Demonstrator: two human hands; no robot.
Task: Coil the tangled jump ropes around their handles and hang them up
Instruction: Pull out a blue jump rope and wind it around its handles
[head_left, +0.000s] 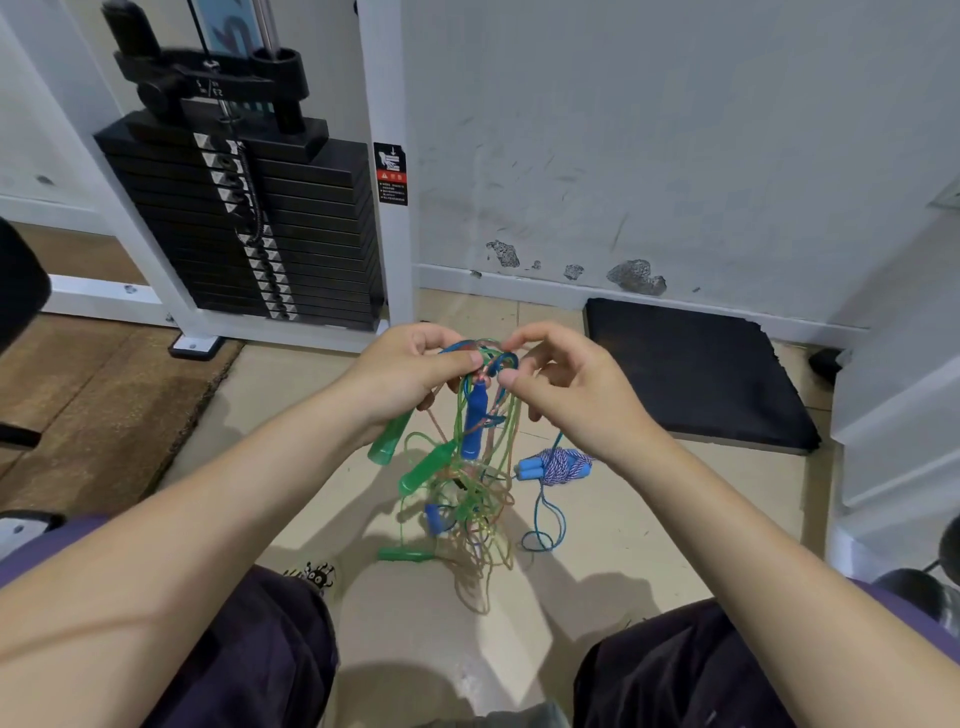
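Inspecting progress, we find one blue-handled jump rope with twisted blue-and-white cord (563, 464) coiled on the tiled floor (291, 395), right of the knot and not hung. The tangle of translucent green, blue and orange plastic ropes (470, 467) hangs centrally; left hand (410, 371) and right hand (566, 382) pinch its top strands. We judge most work remains.

left hand (410, 371): fingers curled, pinching | right hand (566, 387): fingers curled, pinching

Left hand (410, 371) and right hand (563, 384) both pinch the top of the tangled jump ropes (475, 467), held up over the floor (291, 415). Green and blue handles dangle in the knot. Coiled blue rope (558, 462) lies just right of it.
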